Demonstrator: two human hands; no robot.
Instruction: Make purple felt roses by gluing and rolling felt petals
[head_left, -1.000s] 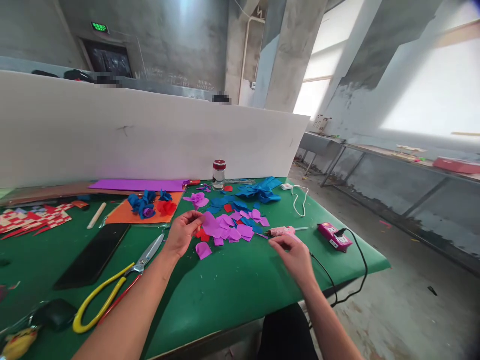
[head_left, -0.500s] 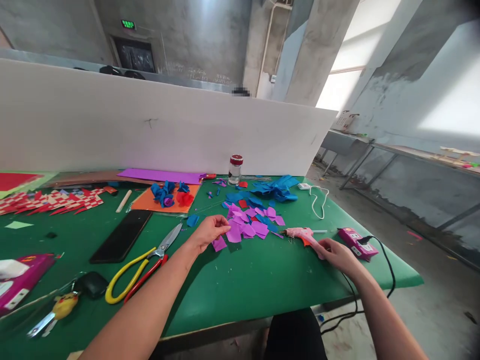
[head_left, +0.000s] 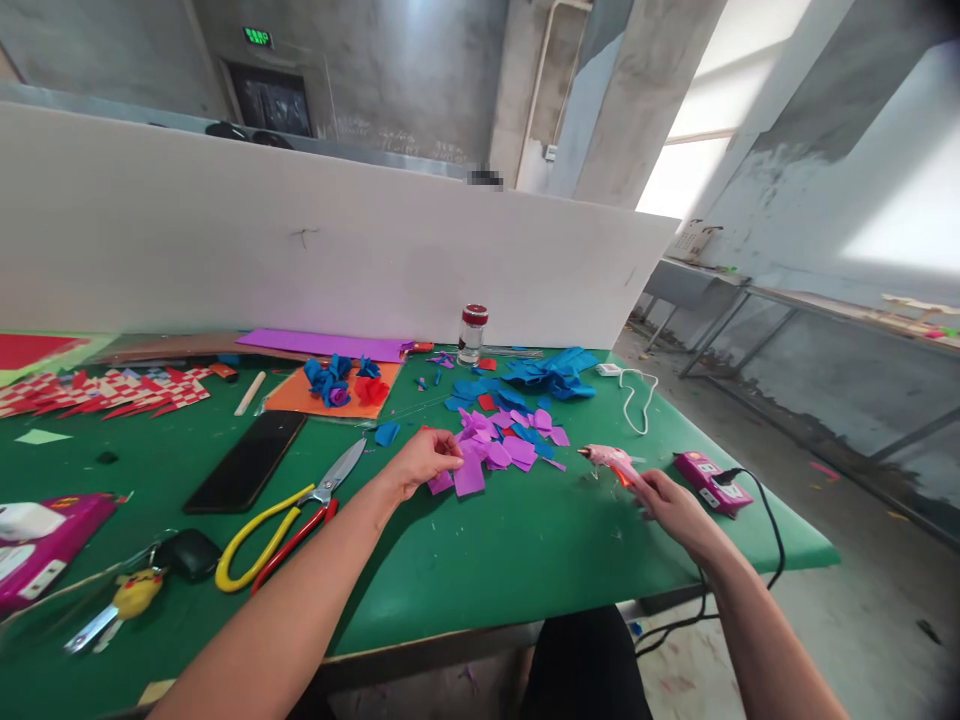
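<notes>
My left hand (head_left: 431, 462) is closed in a pinch on the edge of a purple paper piece (head_left: 470, 476), at the near side of a loose heap of purple paper pieces (head_left: 519, 452). In my right hand (head_left: 670, 505) is a pink hot glue gun (head_left: 609, 458), gripped by its handle, nozzle pointing left toward the heap. Fine strands hang below the gun. Blue paper pieces (head_left: 541, 440) lie mixed into the heap. Left of my left hand rest scissors (head_left: 330, 480) with one yellow and one red handle.
A black phone (head_left: 247, 462), keys with a yellow charm (head_left: 136, 592) and paper flowers on an orange sheet (head_left: 296, 392) lie to the left. A lidded glass jar (head_left: 472, 338) stands near the white partition (head_left: 337, 250). A purple power strip (head_left: 709, 482) and cord sit at right.
My right hand has lifted and tilted the glue gun off the table, shifting it slightly right. The purple piece in my left hand now hangs a little lower.
</notes>
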